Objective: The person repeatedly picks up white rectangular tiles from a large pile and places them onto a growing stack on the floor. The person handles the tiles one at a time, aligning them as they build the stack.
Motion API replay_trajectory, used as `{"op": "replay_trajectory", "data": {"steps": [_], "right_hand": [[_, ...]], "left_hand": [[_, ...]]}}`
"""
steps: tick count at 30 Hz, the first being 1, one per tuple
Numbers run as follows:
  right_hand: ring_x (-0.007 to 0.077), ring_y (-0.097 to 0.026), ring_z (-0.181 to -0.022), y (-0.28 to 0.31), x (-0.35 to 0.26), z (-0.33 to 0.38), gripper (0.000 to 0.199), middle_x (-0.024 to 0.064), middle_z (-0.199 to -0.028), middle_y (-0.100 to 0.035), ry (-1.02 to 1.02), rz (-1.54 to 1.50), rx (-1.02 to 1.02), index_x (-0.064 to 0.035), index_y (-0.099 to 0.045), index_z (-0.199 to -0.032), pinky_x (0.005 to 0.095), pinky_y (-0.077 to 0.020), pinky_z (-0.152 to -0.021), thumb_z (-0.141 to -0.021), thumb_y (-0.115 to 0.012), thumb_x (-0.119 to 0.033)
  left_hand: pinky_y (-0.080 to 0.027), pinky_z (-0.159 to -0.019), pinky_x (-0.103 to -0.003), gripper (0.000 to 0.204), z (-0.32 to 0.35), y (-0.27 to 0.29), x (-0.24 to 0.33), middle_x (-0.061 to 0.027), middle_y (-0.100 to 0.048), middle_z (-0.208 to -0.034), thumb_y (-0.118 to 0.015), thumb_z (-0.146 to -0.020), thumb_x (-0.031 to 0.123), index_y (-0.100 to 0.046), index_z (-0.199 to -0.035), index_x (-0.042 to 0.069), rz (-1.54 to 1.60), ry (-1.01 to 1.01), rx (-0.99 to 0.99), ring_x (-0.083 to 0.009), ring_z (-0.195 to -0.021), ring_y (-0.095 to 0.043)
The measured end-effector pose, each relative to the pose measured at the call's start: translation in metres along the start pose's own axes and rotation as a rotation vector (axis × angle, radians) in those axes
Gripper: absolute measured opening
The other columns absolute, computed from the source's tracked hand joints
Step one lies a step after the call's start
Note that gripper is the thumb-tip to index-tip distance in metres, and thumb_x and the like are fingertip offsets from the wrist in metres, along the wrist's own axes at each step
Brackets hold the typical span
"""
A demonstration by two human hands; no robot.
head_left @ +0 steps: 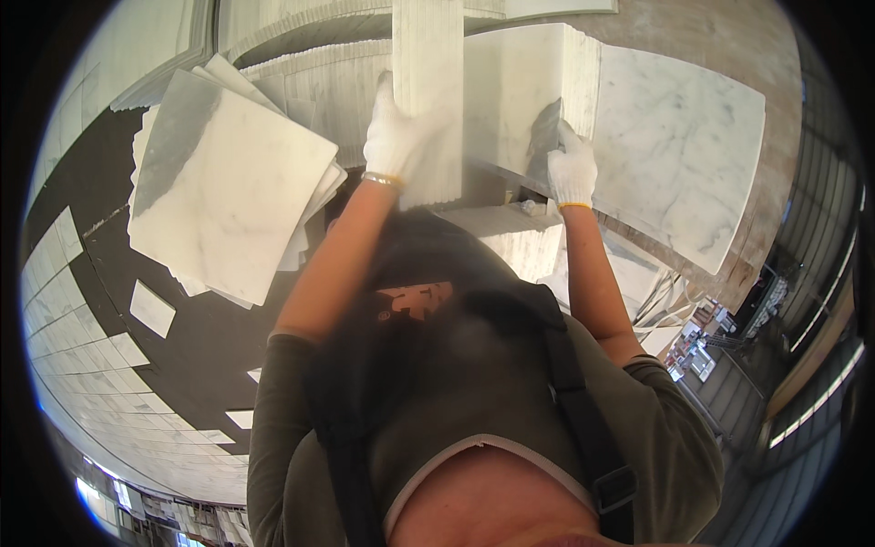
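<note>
A stack of white marble tiles is clasped at its edge by the gloved left hand, while a marble slab is gripped and steadied by the right hand.

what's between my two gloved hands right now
In the head view, a stack of white marble tiles held on edge fills the stretch between the left hand and the right hand.

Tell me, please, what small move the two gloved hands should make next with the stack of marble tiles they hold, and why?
Probably lower the upright tile stack a little and set it flat. The left hand grips its near edge, while the right hand only steadies the neighbouring stack, so the weight seems to sit mostly on one hand.
</note>
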State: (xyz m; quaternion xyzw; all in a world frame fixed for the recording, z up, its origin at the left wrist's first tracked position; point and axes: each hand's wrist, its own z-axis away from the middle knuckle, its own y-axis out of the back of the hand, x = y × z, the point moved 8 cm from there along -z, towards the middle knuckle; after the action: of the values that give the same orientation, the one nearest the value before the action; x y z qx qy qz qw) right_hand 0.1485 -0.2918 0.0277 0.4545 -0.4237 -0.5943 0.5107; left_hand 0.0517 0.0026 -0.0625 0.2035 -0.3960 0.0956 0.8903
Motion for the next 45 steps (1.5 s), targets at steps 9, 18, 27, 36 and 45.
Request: {"op": "replay_trajectory", "data": {"steps": [9,18,27,36,45], "right_hand": [[0.0352,-0.067,-0.113,-0.004,-0.007,-0.003,0.048,0.0206,-0.117,-0.072,-0.02,-0.333,-0.067,-0.0098,-0.072,-0.126,0.0402,-0.0504,-0.1,-0.082,-0.055,-0.012],[0.0409,-0.054,-0.13,-0.019,-0.087,0.008,0.057,0.0234,-0.143,-0.055,0.217,-0.2,0.205,-0.0143,-0.056,-0.145,0.0474,-0.0479,-0.105,-0.088,-0.055,-0.01],[0.0402,-0.062,-0.117,-0.034,-0.106,0.001,0.05,0.015,-0.143,-0.058,0.552,0.148,0.031,-0.0246,-0.07,-0.126,0.0423,-0.0523,-0.099,-0.085,-0.051,-0.003],[0.0296,-0.062,-0.122,-0.023,-0.086,-0.026,0.058,0.0139,-0.146,-0.057,0.332,-0.122,-0.236,-0.0183,-0.061,-0.141,0.0361,-0.0488,-0.105,-0.083,-0.065,-0.017],[0.022,-0.068,-0.095,-0.058,-0.045,-0.077,0.044,0.0116,-0.106,-0.075,-0.078,-0.528,-0.4,-0.0002,-0.071,-0.118,0.034,-0.0526,-0.085,-0.078,-0.077,-0.017]], "left_hand": [[-0.054,-0.098,-0.04,0.105,0.002,-0.002,0.009,-0.0175,-0.07,-0.125,-0.087,-0.067,0.046,-0.04,-0.153,0.008,0.011,-0.036,0.023,-0.0308,-0.112,-0.069],[-0.049,-0.106,-0.045,0.113,-0.001,-0.004,0.001,-0.0244,-0.059,-0.141,-0.084,-0.069,0.056,-0.032,-0.16,0.013,0.017,0.02,-0.043,-0.0395,-0.127,-0.06],[-0.059,-0.09,-0.04,0.105,-0.004,-0.003,-0.002,-0.0165,-0.07,-0.124,-0.089,-0.068,0.041,-0.037,-0.155,0.01,-0.056,-0.01,0.033,-0.0271,-0.106,-0.071],[-0.055,-0.096,-0.04,0.111,-0.002,-0.002,0.0,-0.018,-0.069,-0.126,-0.089,-0.064,0.047,-0.037,-0.155,0.009,0.0,0.028,-0.017,-0.0295,-0.112,-0.069],[-0.054,-0.099,-0.041,0.115,0.002,0.001,0.002,-0.0185,-0.068,-0.13,-0.089,-0.064,0.047,-0.033,-0.158,0.01,0.015,0.032,-0.038,-0.0329,-0.116,-0.068]]}}
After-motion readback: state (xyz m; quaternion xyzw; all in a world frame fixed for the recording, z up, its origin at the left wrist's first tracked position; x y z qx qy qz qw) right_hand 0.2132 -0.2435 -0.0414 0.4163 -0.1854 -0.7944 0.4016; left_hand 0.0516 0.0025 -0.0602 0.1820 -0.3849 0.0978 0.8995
